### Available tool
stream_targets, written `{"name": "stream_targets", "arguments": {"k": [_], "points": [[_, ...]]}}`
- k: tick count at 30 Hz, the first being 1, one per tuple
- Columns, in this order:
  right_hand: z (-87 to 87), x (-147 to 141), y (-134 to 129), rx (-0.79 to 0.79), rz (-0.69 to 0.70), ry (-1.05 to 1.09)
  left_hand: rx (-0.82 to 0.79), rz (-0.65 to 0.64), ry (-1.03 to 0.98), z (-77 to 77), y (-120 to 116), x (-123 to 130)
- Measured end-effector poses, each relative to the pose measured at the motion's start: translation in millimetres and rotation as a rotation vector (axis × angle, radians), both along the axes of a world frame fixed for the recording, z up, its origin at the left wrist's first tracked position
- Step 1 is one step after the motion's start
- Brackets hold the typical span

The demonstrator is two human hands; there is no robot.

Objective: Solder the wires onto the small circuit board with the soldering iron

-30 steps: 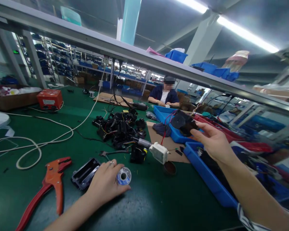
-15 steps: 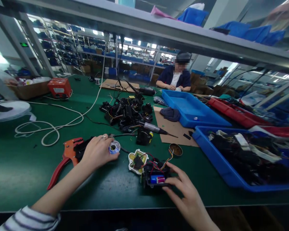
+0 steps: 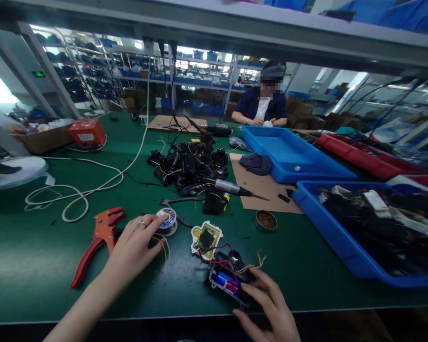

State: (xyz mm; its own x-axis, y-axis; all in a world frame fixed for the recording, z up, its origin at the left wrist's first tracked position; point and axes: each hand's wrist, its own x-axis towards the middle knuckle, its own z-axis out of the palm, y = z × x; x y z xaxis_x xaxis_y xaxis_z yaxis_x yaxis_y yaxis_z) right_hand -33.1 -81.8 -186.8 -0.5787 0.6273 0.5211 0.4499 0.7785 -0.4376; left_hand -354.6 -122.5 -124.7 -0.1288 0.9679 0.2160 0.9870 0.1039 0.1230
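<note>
A person's right hand [image 3: 271, 311] closes its grip on an opened black housing [image 3: 230, 280] at the near edge of the green table [image 3: 32, 256], at about 6 o'clock; inside it shows a blue cylindrical cell with a pink end, and red, yellow and black wires run from it to a small circuit board in a white frame [image 3: 206, 239] lying just beside it at 11 o'clock. The left hand [image 3: 135, 247] rests fingers-down on a dark part at 9 o'clock of the board; whether it grips that part cannot be told, and a solder spool [image 3: 167, 221] sits by its fingertips. Red-handled pliers [image 3: 94, 244] lie further left. Blue trays [image 3: 342, 247] line the 3 o'clock side; a seated co-worker [image 3: 262, 107] works at 12 o'clock before warehouse shelving. No writing is legible.
</note>
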Motion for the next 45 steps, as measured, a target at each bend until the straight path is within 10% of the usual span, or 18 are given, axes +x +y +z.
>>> {"name": "stream_targets", "arguments": {"k": [8,15,20,35,45], "points": [[13.5,21,17,-0.185,-0.047,0.08,0.197,-0.135,-0.159,7.7,-39,52],[40.5,-16,37,-0.461,0.046,0.036,0.075,-0.19,-0.458,-5.3,-21,110],[49.1,-29,43,-0.693,0.066,0.097,0.04,-0.048,-0.511,-9.7,-12,109],[41.9,-12,43,-0.754,0.119,0.383,0.101,0.018,-0.455,-12.0,-9,92],[51.5,-10,55,-0.62,-0.142,0.449,0.022,0.03,-0.479,-7.2,-20,84]]}}
